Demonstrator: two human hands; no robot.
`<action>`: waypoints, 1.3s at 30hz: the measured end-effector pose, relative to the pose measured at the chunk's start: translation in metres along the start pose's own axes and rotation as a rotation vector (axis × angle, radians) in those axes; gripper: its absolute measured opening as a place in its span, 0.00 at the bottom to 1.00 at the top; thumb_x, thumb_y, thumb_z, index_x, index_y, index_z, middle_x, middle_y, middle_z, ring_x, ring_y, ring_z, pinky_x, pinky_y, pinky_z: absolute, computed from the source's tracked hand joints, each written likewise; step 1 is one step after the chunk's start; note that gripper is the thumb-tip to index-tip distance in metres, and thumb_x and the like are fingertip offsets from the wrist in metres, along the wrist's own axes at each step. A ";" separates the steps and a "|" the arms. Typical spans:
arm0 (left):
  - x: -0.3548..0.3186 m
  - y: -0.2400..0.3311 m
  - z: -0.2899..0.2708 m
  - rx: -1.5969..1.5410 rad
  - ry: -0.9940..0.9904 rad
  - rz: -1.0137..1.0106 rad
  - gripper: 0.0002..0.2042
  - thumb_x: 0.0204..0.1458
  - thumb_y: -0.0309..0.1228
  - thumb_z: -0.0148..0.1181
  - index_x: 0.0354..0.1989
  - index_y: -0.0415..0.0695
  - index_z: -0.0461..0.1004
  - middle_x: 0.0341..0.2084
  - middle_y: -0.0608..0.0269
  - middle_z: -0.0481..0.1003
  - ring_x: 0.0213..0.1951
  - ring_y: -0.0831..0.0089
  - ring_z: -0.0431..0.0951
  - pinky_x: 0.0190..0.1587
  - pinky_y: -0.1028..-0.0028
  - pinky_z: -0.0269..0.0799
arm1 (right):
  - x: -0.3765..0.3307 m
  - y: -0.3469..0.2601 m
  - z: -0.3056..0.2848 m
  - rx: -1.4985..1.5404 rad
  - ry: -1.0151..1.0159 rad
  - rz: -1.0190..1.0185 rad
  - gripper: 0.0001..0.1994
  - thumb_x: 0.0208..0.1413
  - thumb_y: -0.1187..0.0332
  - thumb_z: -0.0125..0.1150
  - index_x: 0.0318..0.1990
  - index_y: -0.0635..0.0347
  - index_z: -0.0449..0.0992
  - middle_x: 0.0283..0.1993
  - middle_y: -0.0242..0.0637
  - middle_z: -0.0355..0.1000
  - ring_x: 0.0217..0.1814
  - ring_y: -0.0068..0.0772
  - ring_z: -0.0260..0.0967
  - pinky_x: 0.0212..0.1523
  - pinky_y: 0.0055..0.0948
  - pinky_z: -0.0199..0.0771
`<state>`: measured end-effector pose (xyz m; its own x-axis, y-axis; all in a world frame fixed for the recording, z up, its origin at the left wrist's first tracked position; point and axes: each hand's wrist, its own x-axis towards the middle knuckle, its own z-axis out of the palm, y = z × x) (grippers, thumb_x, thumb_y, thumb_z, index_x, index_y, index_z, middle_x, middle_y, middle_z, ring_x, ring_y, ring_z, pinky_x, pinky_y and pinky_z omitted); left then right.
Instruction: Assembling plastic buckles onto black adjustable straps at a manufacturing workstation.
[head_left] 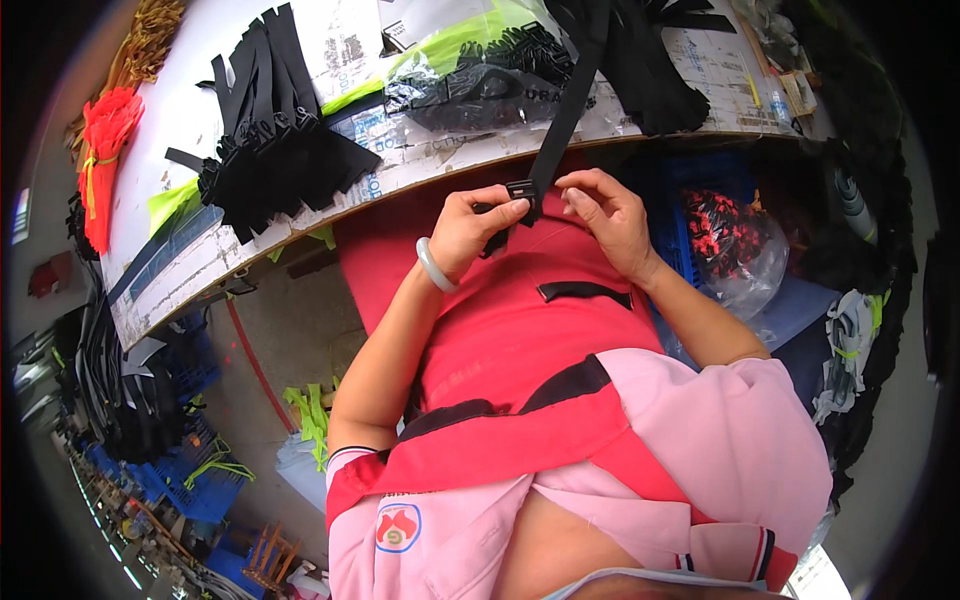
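Buckle (521,190) sits pinched in the grip of the left hand (468,235), above the apron (500,335); strap (568,125) runs over the desk (190,115). Right hand (618,222) is near, curled; its grip's contents cannot be told.

This is a workshop, most likely one for strap goods. Cut black webbing lies in thick bundles (265,130) across a worn white surface (180,120), beside a clear bag (480,90) packed with black pieces. An orange-red bundle (108,160) is tied in batch fashion, and more dark straps (110,390) hang at the left. Blue plastic crates (205,490) stand on the floor, the space beyond is cluttered, and the person wears a red work apron (520,330).
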<state>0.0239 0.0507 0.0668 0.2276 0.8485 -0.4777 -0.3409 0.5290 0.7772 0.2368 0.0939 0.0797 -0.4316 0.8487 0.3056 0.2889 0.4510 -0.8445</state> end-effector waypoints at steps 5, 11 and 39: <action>-0.011 -0.031 -0.012 0.506 -0.011 0.323 0.05 0.49 0.26 0.63 0.32 0.37 0.80 0.28 0.62 0.76 0.25 0.72 0.74 0.26 0.74 0.67 | 0.014 0.010 0.015 0.630 -0.283 0.683 0.15 0.61 0.61 0.56 0.47 0.65 0.76 0.36 0.29 0.74 0.26 0.11 0.63 0.25 0.12 0.63; -0.037 -0.045 -0.077 1.101 0.144 0.249 0.07 0.47 0.29 0.62 0.32 0.37 0.79 0.32 0.55 0.76 0.34 0.54 0.76 0.37 0.64 0.71 | 0.104 0.006 -0.075 0.928 0.074 0.378 0.14 0.61 0.65 0.56 0.46 0.68 0.75 0.39 0.37 0.75 0.23 0.10 0.58 0.21 0.11 0.57; -0.043 -0.022 -0.047 0.860 0.607 0.796 0.10 0.50 0.22 0.59 0.41 0.38 0.76 0.26 0.57 0.75 0.27 0.73 0.74 0.30 0.75 0.69 | 0.035 -0.033 0.094 0.829 -0.292 0.650 0.13 0.61 0.65 0.56 0.47 0.64 0.71 0.28 0.36 0.73 0.19 0.18 0.70 0.16 0.14 0.67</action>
<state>-0.0209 0.0031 0.0512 -0.2835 0.9121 0.2962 0.5451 -0.1008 0.8323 0.1320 0.0832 0.0772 -0.6224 0.7101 -0.3293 -0.0836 -0.4787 -0.8740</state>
